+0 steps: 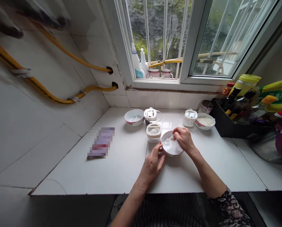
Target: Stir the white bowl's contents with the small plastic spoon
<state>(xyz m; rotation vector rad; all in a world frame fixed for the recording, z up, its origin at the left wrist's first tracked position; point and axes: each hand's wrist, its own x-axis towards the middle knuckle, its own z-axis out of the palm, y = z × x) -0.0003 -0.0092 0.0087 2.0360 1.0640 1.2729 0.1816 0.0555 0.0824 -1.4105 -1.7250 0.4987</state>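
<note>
A white bowl (pixel 173 154) holding a white powdery or grainy substance stands on the counter in front of me. My left hand (pixel 152 163) grips its left rim between thumb and fingers. In my right hand (pixel 184 140) is a small white spoon (pixel 171 137), pinched by the handle, its tip down in the white contents. Just behind the bowl, to the left, sits a square white-lidded seasoning jar (pixel 153 133) with white contents. Another lidded jar (pixel 150 114) with dark contents is behind that one. Farther left, a larger white bowl (pixel 134 123) has a spoon inside.
At the back right are a third lidded jar (pixel 190 118) and a flower-patterned bowl (pixel 205 126) with pale contents and a spoon. A black box (pixel 222 124) of bottles stands beyond them. A pixelated flat object (pixel 101 142) lies left on the white counter (pixel 84 179).
</note>
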